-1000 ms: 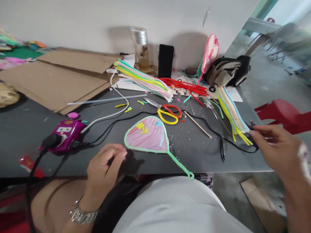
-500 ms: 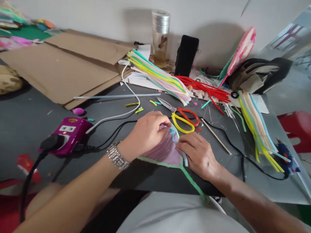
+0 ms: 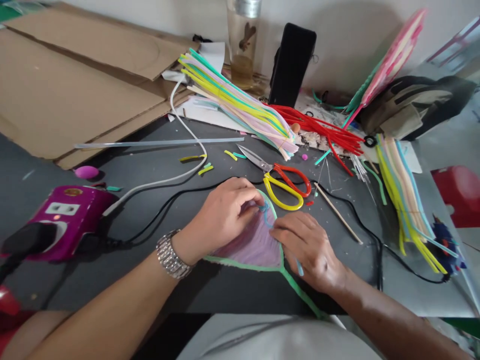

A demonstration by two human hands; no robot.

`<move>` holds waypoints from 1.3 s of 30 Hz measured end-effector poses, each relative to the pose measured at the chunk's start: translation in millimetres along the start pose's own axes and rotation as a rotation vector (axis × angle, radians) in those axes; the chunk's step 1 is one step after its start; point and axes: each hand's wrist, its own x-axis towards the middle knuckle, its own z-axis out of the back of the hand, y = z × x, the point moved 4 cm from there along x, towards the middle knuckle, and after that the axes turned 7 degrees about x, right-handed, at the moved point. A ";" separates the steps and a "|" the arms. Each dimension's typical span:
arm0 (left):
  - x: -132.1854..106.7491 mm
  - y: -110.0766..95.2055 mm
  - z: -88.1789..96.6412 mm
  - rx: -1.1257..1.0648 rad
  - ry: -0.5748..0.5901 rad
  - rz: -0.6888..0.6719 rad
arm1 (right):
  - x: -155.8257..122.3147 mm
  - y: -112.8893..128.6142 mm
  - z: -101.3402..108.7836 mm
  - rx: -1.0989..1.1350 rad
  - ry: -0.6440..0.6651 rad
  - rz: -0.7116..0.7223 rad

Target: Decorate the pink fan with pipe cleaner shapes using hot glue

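Change from one second back: both hands, then off the work (the right far out at 3 o'clock), are now on the fan; over the last half second they have held there.

1. Right hand (image 3: 307,247). Fingertips closed on a light-blue strip (image 3: 300,268), whose free end pokes out under the fingers. The hand lies over the fan's lower right rim, where the handle starts.
2. Left hand (image 3: 225,212), wristwatch (image 3: 170,255) on the wrist. Fingers are curled, tips down at the strip's upper end. Whether they pinch or only press cannot be told.
3. Fan (image 3: 255,245). Pink face, green rim, flat on the grey table (image 3: 150,165) between the hands, with the handle running to 5 o'clock.
4. From the fan:
   - scissors (image 3: 285,187) just beside it at 1 o'clock
   - wooden stick (image 3: 337,212) at 2
   - black cable (image 3: 360,227) running toward the glue gun (image 3: 444,242) at 3
   - pastel strip bundle (image 3: 240,107) at 12
   - magenta power strip (image 3: 65,217) at 9
   - cardboard (image 3: 75,85) at 10

Judged step: shaping the blue strip onto the fan's face as a motif. A next move would call for the left fingertips to keep the upper end pinned while the right lays the free length down without dragging the fan.
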 end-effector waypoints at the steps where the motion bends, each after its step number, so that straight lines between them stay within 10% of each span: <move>1: -0.3 -0.7 -0.6 0.005 0.002 -0.011 | -0.5 -1.1 -0.3 0.000 0.000 -0.003; 26: -10.4 -27.3 9.1 0.241 0.011 -0.106 | 5.1 -23.1 -8.5 0.167 -0.214 -0.353; 39: -53.6 -53.6 -14.7 0.446 -0.105 -0.057 | 20.3 -18.1 -7.4 -0.016 -0.037 -0.274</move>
